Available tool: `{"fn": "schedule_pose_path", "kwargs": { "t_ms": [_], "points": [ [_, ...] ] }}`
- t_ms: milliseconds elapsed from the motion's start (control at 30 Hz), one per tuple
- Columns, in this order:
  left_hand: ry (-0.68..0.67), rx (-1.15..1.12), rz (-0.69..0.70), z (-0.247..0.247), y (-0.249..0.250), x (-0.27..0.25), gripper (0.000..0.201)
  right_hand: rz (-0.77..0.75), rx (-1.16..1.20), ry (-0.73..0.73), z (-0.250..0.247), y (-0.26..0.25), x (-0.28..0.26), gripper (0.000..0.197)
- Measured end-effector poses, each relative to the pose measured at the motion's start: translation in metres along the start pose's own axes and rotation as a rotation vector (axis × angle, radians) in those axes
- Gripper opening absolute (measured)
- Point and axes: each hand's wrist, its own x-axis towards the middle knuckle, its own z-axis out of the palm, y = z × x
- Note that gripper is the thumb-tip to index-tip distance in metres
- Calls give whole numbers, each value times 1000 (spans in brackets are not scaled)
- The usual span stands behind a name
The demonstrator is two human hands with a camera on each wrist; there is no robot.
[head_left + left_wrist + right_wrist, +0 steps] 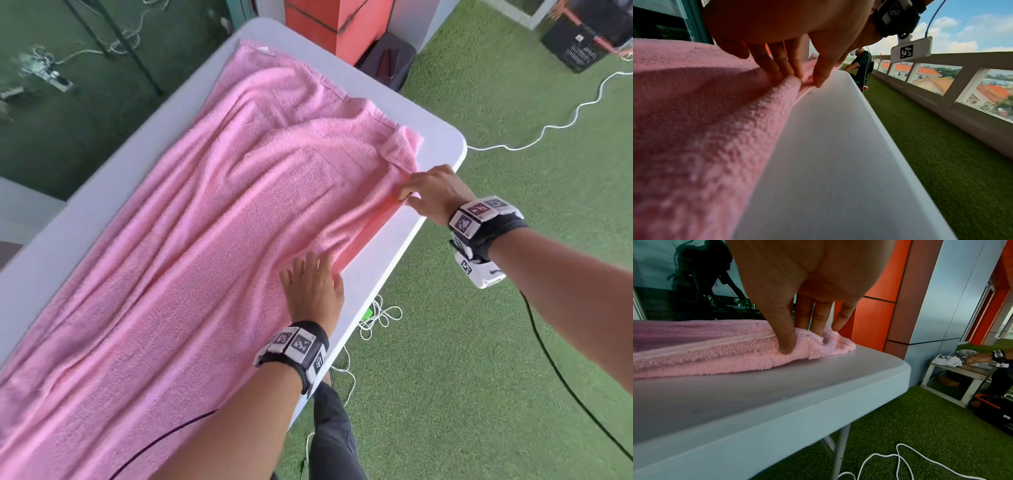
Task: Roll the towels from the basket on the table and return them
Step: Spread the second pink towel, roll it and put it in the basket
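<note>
A large pink towel (191,260) lies spread lengthwise over a white folding table (390,260), covering most of the top. A strip of bare table shows along the edge nearest the person. The towel is wrinkled and part-folded at its far right corner. No basket shows in any view.

The step in hand looks like the start of a roll or a lengthwise fold: both hands work the towel's near long edge. The left hand (313,289) rests on the towel close to that edge, fingers spread and nearly straight in the head view. From its own wrist camera, the left hand's fingertips (777,71) press down into a raised ridge of cloth, with the thumb at the edge beside the bare table. Whether it truly pinches the cloth is hard to tell.

The right hand (433,195) is farther along the same edge, near the bunched corner. Its thumb (786,337) and fingers curl over a thick folded lip of towel and grip it.

The next move likely calls for both hands to turn this edge over evenly along its length, keeping the layers aligned so the roll does not skew. The bunched corner may need smoothing first.

A white cable (582,106) trails over green artificial turf (513,342) below the table.
</note>
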Motion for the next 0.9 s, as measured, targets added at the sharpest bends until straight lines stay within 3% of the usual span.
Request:
{"fn": "schedule_pose_path", "kwargs": {
  "t_ms": [67,200,300,433,567,633,733,900],
  "points": [
    [-12,20,13,0,2,5,25,2,7,12,-3,3,-7,14],
    [-14,30,77,-12,14,5,9,74,-62,-9,-8,12,-19,13],
    [14,-170,162,-19,38,-18,6,166,-128,3,-10,24,-32,15],
    [-141,-425,169,-12,75,-42,16,231,-106,25,-9,33,-55,22],
    [-312,-515,149,-4,87,-52,21,378,-39,-85,-2,29,-80,43],
    [-338,-504,138,-8,74,-67,28,364,34,-87,9,7,-96,50],
    [-309,-481,87,-18,29,-108,25,338,189,-86,34,-55,-128,39],
    [-241,-399,-116,-35,-82,-211,18,101,410,-233,84,-186,-191,29]
  ]
}}
